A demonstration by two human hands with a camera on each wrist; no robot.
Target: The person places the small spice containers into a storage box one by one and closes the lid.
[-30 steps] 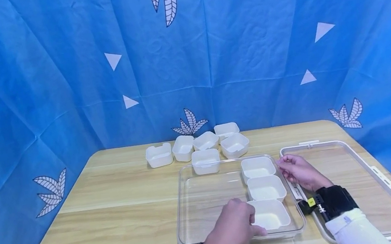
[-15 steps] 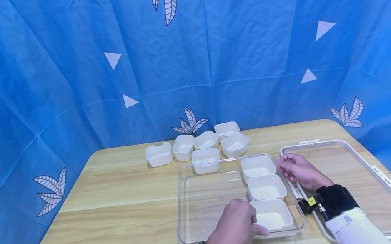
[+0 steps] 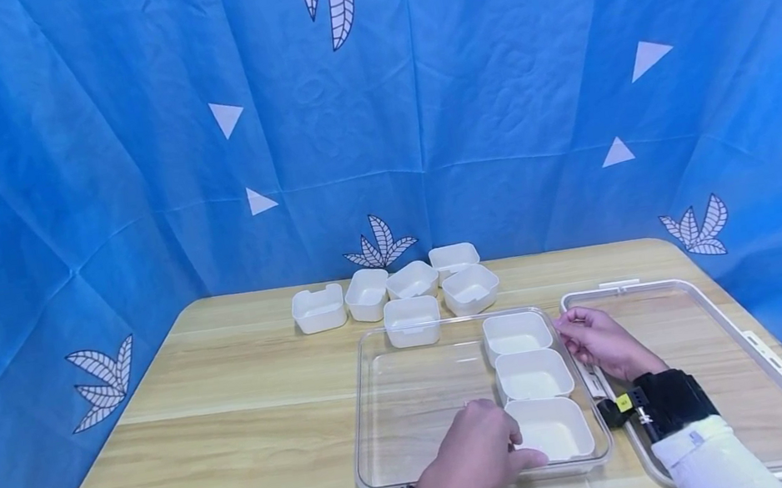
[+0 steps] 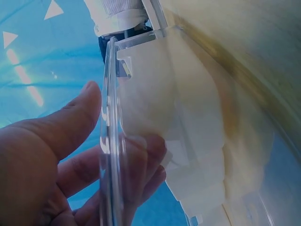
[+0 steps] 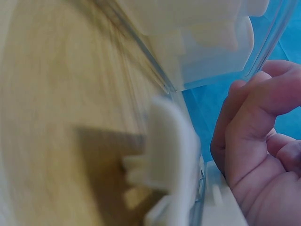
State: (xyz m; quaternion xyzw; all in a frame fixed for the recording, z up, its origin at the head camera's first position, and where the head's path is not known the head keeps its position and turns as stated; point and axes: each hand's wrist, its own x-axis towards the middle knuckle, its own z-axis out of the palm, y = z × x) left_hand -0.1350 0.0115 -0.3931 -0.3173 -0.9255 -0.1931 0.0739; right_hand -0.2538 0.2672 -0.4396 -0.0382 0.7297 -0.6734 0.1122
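A clear plastic storage box (image 3: 423,408) stands on the table, with three white bins lined up along its right side. My left hand (image 3: 471,451) reaches over the front rim, its fingers against the left side of the nearest white bin (image 3: 553,426). In the left wrist view, that hand's fingers (image 4: 155,148) show through the clear wall, while the thumb (image 4: 82,115) stays outside near the rim. The middle bin (image 3: 534,374) and far bin (image 3: 516,333) sit behind. At the box's right rim, my right hand (image 3: 606,342) grips the edge with curled fingers (image 5: 244,113).
Several more white bins (image 3: 319,309) stand behind the box toward the back edge of the wooden table (image 3: 223,438). A clear lid (image 3: 730,379) with a white frame and clips lies to the right, under my right forearm. A blue cloth (image 3: 371,112) hangs behind.
The nearest bin has slid a little to the right inside the box, with my left hand moving along beside it. My right hand stays at the rim.
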